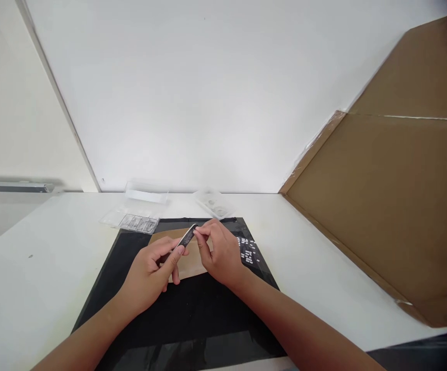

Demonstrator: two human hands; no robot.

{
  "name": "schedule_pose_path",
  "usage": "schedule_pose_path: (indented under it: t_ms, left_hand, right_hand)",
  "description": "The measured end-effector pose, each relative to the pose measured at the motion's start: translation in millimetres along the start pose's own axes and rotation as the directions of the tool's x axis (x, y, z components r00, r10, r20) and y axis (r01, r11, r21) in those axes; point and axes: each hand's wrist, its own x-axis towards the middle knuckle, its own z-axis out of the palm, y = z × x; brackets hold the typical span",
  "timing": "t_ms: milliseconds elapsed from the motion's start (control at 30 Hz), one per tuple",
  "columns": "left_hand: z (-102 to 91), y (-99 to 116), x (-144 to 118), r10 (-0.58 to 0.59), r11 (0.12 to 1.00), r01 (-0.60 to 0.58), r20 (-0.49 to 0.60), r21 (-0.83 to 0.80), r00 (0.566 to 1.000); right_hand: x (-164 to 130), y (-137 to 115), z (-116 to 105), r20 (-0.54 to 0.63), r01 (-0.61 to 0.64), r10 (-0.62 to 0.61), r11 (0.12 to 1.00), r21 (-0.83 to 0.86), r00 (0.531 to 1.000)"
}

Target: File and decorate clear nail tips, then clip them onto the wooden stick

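One slim dark strip, pale along edge, held over brown sheet on black mat. My left hand pinches lower part, thumb against fingers; my right hand seems to pinch upper tip (fingers partly hide it). White pieces scattered on mat, right of my right hand. Clear tray beyond mat's far edge.

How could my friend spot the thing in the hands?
Find the black mat on the white table. Over its tan sheet, the left hand grips a narrow strip whose upper end the right hand touches. Its dark face and pale edge set it apart from that plain sheet.
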Motion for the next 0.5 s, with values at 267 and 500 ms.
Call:
schedule_pose_path:
  t_ms: [267, 500]
  left_hand:
    - [1.7, -3.8, 0.1, 0.036, 0.998, -0.035, -0.033, 0.050, 0.999]
    - [2.7, 0.4, -0.2, 0.122, 0.984, -0.114, -0.052, 0.135, 0.991]
  right_hand:
    - [-1.4, -3.8, 7.1, 0.112, 0.040, -0.032, 0.997, -0.066, 0.993]
    - [5.2, -5.2, 2.6, 0.122, 0.038, -0.017, 0.984, -0.175, 0.992]
